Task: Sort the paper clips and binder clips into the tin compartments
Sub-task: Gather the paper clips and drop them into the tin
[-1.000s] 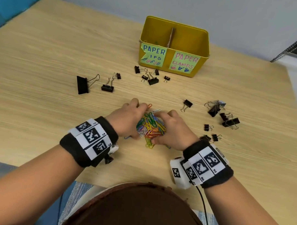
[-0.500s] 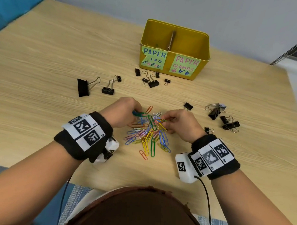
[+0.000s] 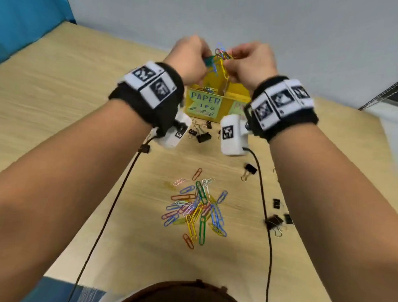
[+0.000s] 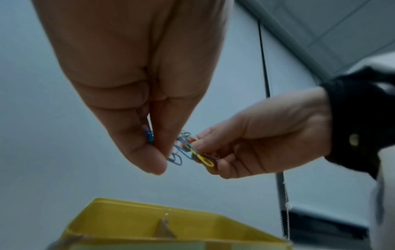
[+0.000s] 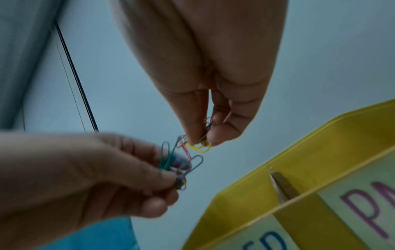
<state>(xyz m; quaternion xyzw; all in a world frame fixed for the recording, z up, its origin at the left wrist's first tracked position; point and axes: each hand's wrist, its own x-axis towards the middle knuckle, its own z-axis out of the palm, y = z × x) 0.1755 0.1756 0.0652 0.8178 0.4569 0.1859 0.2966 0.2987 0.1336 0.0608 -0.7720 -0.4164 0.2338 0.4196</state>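
Pinching one tangled clip bunch [image 3: 220,56] between them, the left hand [image 3: 190,58] and right hand [image 3: 253,62] are hiding most of the tin [image 3: 218,99]. The bunch's axis is proving unreadable; loose paper clips [image 3: 198,209] are lying mostly lengthwise toward the tin.

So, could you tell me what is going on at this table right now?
A person is sorting clips into a yellow tin. Both the left hand and the right hand pinch a tangle of coloured paper clips above the tin. A few clips already lie in the compartment labelled for paper clips. A loose pile of paper clips and scattered black binder clips remain on the table.
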